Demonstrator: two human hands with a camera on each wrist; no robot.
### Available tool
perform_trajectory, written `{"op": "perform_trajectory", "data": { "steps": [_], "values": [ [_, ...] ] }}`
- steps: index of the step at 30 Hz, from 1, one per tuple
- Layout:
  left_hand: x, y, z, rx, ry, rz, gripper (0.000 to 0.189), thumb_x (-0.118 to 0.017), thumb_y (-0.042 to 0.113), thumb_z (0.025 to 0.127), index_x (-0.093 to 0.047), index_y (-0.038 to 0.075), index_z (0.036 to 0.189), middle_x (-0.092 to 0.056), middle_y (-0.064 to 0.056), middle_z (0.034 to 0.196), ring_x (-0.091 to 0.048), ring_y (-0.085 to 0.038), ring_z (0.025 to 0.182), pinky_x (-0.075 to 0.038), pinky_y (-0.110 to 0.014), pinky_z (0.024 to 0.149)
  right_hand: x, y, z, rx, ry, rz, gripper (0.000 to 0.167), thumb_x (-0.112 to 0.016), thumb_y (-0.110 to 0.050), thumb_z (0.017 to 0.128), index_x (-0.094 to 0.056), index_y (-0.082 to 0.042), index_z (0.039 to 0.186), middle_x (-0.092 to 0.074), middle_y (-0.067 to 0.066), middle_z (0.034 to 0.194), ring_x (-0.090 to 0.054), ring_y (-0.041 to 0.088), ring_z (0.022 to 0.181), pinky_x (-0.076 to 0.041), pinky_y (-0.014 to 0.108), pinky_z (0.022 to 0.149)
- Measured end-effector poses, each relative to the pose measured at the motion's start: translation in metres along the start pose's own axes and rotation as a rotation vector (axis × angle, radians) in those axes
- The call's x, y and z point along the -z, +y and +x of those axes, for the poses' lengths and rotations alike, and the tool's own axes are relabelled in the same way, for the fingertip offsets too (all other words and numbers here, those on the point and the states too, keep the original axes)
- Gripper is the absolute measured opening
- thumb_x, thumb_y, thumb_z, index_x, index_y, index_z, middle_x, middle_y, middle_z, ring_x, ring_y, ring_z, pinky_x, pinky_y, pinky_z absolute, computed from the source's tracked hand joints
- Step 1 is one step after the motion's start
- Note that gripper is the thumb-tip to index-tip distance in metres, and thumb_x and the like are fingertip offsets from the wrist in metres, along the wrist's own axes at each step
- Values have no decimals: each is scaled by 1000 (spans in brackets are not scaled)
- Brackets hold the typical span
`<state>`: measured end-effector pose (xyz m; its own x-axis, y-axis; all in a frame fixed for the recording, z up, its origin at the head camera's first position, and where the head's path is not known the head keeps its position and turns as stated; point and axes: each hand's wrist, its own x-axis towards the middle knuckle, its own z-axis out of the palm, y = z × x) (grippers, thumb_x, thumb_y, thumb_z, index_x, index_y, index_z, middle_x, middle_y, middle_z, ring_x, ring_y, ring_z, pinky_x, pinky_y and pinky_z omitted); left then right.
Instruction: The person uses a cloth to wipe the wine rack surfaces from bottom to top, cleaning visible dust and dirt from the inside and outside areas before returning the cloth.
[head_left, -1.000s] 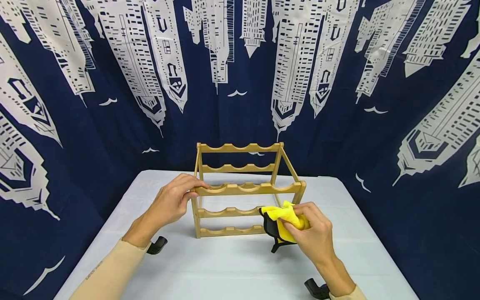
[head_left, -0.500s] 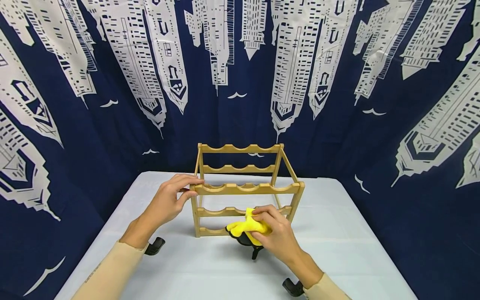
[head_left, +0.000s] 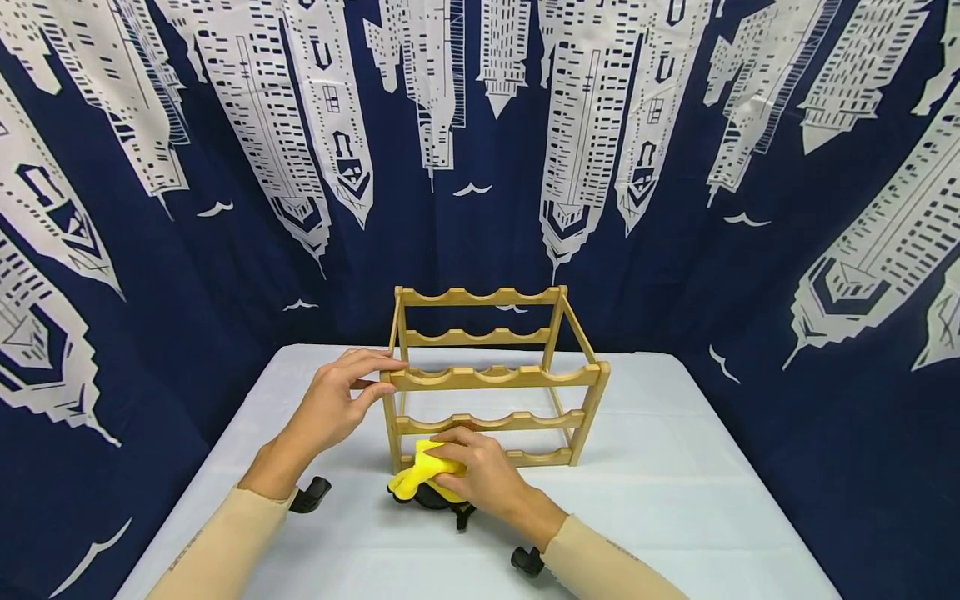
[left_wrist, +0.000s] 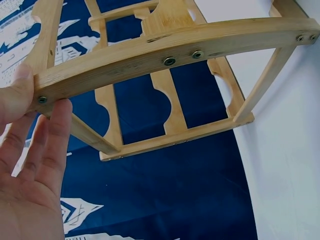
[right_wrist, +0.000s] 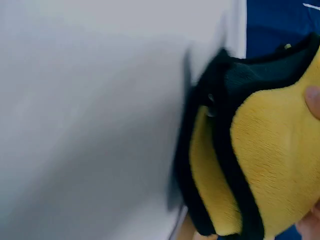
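A light wooden wine rack [head_left: 495, 379] with scalloped rails stands at the middle of the table. My left hand [head_left: 337, 396] pinches its upper front left corner; in the left wrist view, the thumb is on one side of the wooden bar [left_wrist: 120, 65] and the fingers on the other. With bunched fingers, my right hand [head_left: 483, 475] grips a yellow microfibre cloth [head_left: 423, 471] with black edging and a dark grey reverse. The cloth is at the lowest front rail, near its left end, and covers part of it. Plush folds of the cloth [right_wrist: 275, 150] hang loose in the right wrist view.
A white cloth covers the table [head_left: 675, 500]. Behind and around it hangs a dark blue curtain [head_left: 465, 242] with white skyline prints. Black wrist mounts [head_left: 311, 496] show at both forearms.
My right hand has swept the yellow cloth from right to left along the rack's lower front. The left hand stays on the corner, and the rack has hardly moved.
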<state>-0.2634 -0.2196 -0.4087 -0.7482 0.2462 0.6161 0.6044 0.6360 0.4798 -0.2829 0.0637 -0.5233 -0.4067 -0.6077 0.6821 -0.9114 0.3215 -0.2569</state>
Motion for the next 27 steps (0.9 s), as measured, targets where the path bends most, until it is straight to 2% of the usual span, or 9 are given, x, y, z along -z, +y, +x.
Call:
{"op": "perform_trajectory", "data": {
  "steps": [4,9,14,17,21,27],
  "values": [
    [-2,-2,-2,7,26,-22,38,-89,6,101,-87,20,136,-83,-7,144,-74,-34,142,-74,-38,94,-15,-3,6,4,42,-43,37,-105,-12,87,-89,-7,121,-88,14,123,-88,27,107,-73,29,93],
    [-3,-2,-2,14,34,-25,39,-89,5,100,-87,20,136,-83,-7,144,-74,-35,143,-75,-43,93,-30,-4,9,60,92,-35,44,-105,-2,84,-84,0,123,-88,20,121,-89,30,107,-71,24,95],
    [-3,-1,-2,15,19,-19,39,-88,6,101,-87,22,137,-82,-6,146,-73,-35,145,-75,-46,94,-38,-4,13,82,90,-69,46,-104,-4,85,-81,0,124,-89,16,120,-90,27,107,-71,23,95],
    [-3,-1,-1,11,19,-18,39,-88,6,102,-87,22,137,-82,-6,146,-74,-35,145,-75,-45,94,-39,-3,17,50,28,-80,44,-101,-7,90,-83,0,129,-89,14,124,-89,26,112,-71,26,97],
    [-3,-2,0,-3,23,-19,38,-88,7,102,-87,22,137,-82,-6,146,-74,-34,143,-75,-42,94,-39,-2,24,-41,-98,-68,38,-95,-10,97,-85,-1,132,-90,11,125,-88,23,115,-72,28,98],
    [-3,-3,-1,-9,27,-14,38,-89,6,101,-88,22,136,-83,-6,145,-75,-34,142,-74,-35,93,-40,1,29,-163,-261,-116,32,-94,-23,101,-89,-11,130,-91,1,122,-88,16,109,-72,27,93]
  ]
}}
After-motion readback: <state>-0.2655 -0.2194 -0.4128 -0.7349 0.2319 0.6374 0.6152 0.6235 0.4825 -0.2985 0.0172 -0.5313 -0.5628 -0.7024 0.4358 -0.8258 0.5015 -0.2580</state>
